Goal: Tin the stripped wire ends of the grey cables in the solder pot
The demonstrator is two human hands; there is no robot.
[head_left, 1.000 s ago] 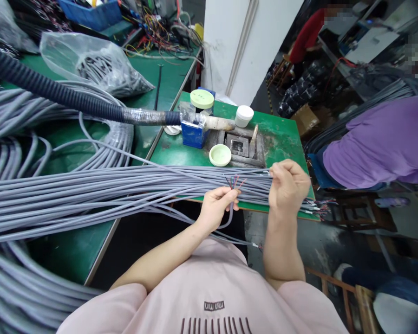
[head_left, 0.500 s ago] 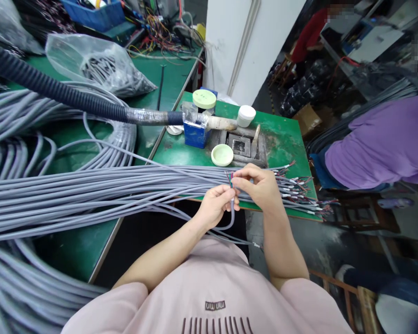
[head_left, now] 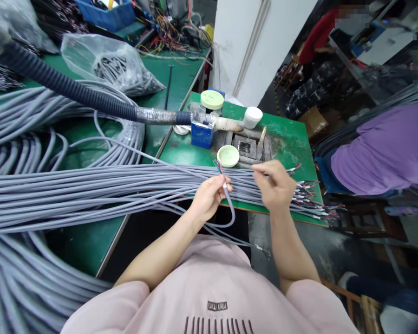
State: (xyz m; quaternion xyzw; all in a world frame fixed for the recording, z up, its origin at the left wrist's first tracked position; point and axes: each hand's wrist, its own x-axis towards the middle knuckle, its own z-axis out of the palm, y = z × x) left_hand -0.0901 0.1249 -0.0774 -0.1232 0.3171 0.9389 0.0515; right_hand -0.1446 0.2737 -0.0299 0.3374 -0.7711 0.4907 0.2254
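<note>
1) One ribbed black hose point(head_left: 101, 103) passes over gray cables point(head_left: 101, 185), too many to count
2) One left hand point(head_left: 211, 195) pinches one multi-core cable point(head_left: 231, 204) near its stripped end
3) Its coloured wires point(head_left: 218, 166) point up, near one pale green dish point(head_left: 229, 157)
4) One white tub point(head_left: 253, 118) stands farther right
5) One right hand point(head_left: 277, 185), fingers curled, hovers apart; I cannot tell whether it grasps anything

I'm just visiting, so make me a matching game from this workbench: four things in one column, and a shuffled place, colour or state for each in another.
1. left hand
2. right hand
3. round dish
4. plastic bag

A. pale green
B. beyond the black hose
C. pinching a grey cable near its coloured wires
D. over the cable bundle, apart from the other hand

Pairs: 1-C, 2-D, 3-A, 4-B
</note>
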